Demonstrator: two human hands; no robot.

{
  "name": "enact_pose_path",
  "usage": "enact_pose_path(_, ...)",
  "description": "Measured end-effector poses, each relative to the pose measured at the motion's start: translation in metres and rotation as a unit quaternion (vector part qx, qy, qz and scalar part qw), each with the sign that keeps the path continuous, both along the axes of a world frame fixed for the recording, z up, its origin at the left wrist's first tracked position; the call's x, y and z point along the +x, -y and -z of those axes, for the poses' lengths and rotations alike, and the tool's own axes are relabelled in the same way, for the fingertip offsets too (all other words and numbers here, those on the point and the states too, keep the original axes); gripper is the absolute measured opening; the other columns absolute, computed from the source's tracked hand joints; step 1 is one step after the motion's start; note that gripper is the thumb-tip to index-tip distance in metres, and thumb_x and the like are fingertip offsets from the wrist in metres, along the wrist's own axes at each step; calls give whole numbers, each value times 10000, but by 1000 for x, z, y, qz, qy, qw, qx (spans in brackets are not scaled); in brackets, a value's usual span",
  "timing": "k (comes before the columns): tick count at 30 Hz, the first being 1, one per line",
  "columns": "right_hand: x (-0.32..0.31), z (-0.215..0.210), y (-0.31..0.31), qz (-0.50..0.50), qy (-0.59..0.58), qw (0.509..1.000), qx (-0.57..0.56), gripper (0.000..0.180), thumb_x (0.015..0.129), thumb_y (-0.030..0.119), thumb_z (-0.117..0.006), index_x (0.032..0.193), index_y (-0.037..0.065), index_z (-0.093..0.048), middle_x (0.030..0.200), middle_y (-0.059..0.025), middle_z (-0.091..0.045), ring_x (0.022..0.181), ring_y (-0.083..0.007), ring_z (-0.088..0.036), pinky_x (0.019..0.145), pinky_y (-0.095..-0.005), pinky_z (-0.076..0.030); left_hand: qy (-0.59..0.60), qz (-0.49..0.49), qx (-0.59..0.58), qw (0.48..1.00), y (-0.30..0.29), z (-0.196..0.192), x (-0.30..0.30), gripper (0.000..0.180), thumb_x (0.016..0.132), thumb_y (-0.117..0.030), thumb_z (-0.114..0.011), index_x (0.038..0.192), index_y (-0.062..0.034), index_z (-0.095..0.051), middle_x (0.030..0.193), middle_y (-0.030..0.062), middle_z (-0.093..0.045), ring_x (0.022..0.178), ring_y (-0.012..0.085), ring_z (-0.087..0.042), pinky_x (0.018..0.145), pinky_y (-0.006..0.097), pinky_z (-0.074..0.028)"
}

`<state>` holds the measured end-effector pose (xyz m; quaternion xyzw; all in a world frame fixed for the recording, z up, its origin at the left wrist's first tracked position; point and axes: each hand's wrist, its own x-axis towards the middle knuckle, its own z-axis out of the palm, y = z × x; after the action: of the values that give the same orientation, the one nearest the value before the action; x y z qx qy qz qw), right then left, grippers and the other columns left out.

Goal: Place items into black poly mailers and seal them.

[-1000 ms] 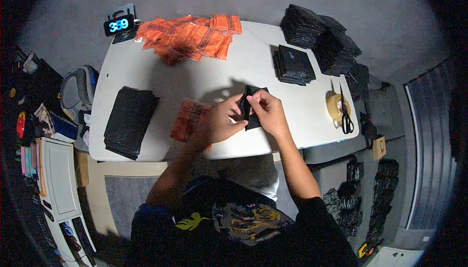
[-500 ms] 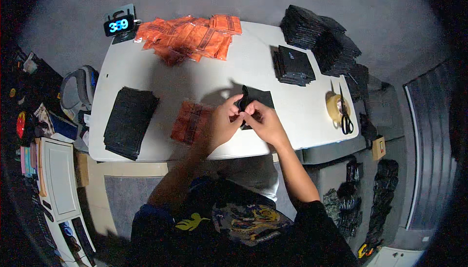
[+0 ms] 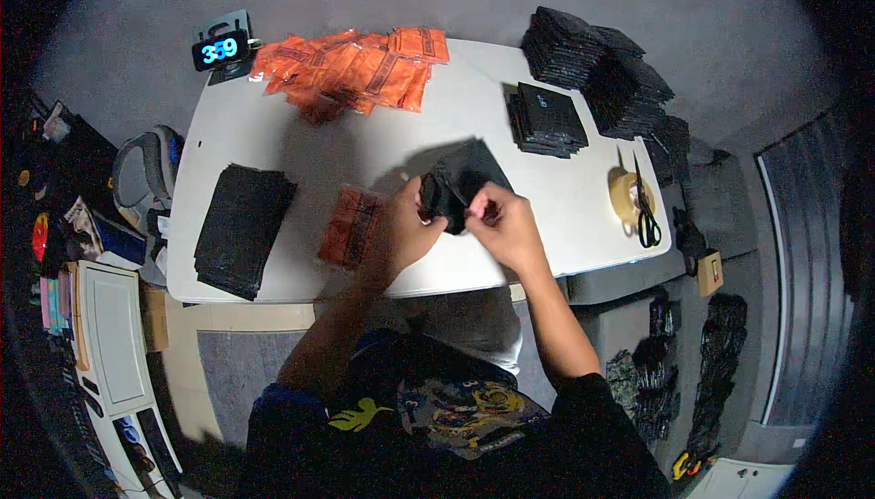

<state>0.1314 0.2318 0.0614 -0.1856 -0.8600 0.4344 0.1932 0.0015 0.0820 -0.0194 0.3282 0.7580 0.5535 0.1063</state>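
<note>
A black plastic bag (image 3: 476, 164) is between my hands over the near middle of the white table (image 3: 392, 148), its near side bunched and partly opened. My left hand (image 3: 415, 230) grips its left edge, thumb on the near side and fingers curled behind. My right hand (image 3: 504, 226) pinches the bag's near right edge, with the fingertips partly hidden. Just left of my left hand lies an orange packet (image 3: 349, 226) in clear plastic, partly covered by my forearm. A stack of flat black bags (image 3: 241, 230) lies farther left.
Orange packets (image 3: 355, 71) are heaped at the far left beside a phone (image 3: 220, 50) on a stand. Folded black parcels (image 3: 547, 121) stand at right, with taller piles (image 3: 565, 48) behind. A tape roll (image 3: 623, 198) and black scissors (image 3: 648, 226) lie near the right edge.
The black bag, narrow and folded between my fingertips before, is now spread wider. My hands have moved apart, the right one shifting right and the left one slightly left.
</note>
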Motion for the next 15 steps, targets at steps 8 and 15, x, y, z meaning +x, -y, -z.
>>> enact_pose_path(8, 6, -5, 5, -41, 26, 998, 34, 118, 842, 2, -756, 857, -6, -639, 751, -67, -661, 685, -117, -632, 655, -290, -525, -72, -80, 58, 992, -13, 24, -28, 315, 906, -86, -745, 1212, -26, -698, 973, 203, -763, 932, 368, -768, 813, 455, -595)
enact_pose_path(15, 1, -4, 5, -62, 29, 995, -70, 307, 881, 31, -831, 1066, 65, -588, 815, 31, -524, 715, -68, -508, 636, -261, -448, -50, 6, -12, 999, -21, -17, -28, 180, 896, -96, -708, 1037, 15, -714, 940, 248, -738, 881, 418, -750, 769, 478, -578)
